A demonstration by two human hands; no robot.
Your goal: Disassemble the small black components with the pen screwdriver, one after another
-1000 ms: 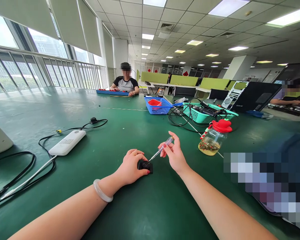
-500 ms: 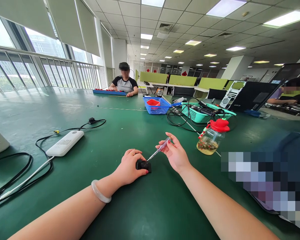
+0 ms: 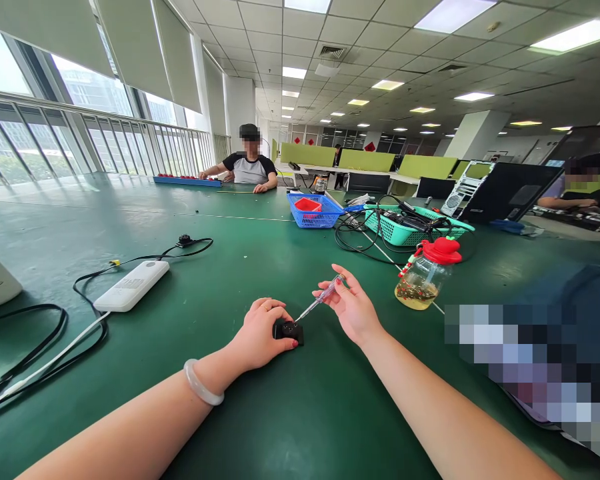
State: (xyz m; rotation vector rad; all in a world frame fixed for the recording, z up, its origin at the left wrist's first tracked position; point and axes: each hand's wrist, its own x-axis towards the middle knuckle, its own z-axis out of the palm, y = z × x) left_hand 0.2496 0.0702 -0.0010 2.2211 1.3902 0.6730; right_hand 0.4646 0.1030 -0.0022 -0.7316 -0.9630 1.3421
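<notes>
A small black plug-like block (image 3: 290,331) lies on the green table (image 3: 260,267) just ahead of me. My left hand (image 3: 259,335) curls round its left side and pins it down. A clear-handled screwdriver (image 3: 321,299) slants down to the left, its tip resting on top of the block. My right hand (image 3: 353,308) pinches the handle between thumb and fingers, up and to the right of the block. A pale bangle (image 3: 203,383) sits on my left wrist.
A white power strip (image 3: 131,285) with black and white cables lies at left. A glass jar with a red lid (image 3: 427,275) stands right of my hands. Blue (image 3: 311,211) and teal (image 3: 410,229) baskets sit farther back. One person sits at the far end; another sits at right.
My hands, block and screwdriver hold nearly the same pose. The person at the far end has slid the long blue tray to the left. The view shifted slightly.
</notes>
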